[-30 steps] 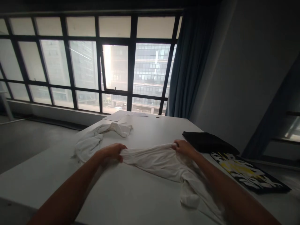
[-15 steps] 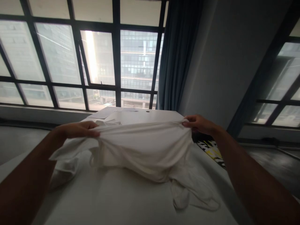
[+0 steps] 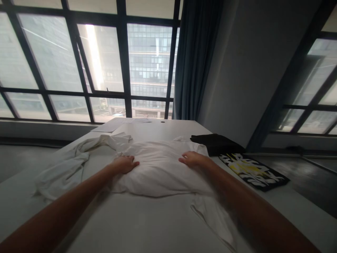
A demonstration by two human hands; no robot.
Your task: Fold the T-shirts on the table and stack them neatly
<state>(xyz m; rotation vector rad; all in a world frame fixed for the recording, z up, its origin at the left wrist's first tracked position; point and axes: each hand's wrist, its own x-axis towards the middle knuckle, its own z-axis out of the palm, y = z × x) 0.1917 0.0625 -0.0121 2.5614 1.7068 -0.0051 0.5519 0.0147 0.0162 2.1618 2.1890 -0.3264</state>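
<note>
Nothing legible shows anywhere. The black cloth [image 3: 254, 170] near the right edge of the table [image 3: 137, 225] carries a white and yellow print that may be lettering, but it is too skewed and blurred to read. The white garment [image 3: 158, 170] and the paper sheets [image 3: 110, 125] at the far end show no readable marks.

Dim room, window [image 3: 105, 59] glare, warped edges

Open table [image 3: 147, 225] nearside; black cloth [image 3: 216, 143] (perhaps folded) blocks right.
</note>
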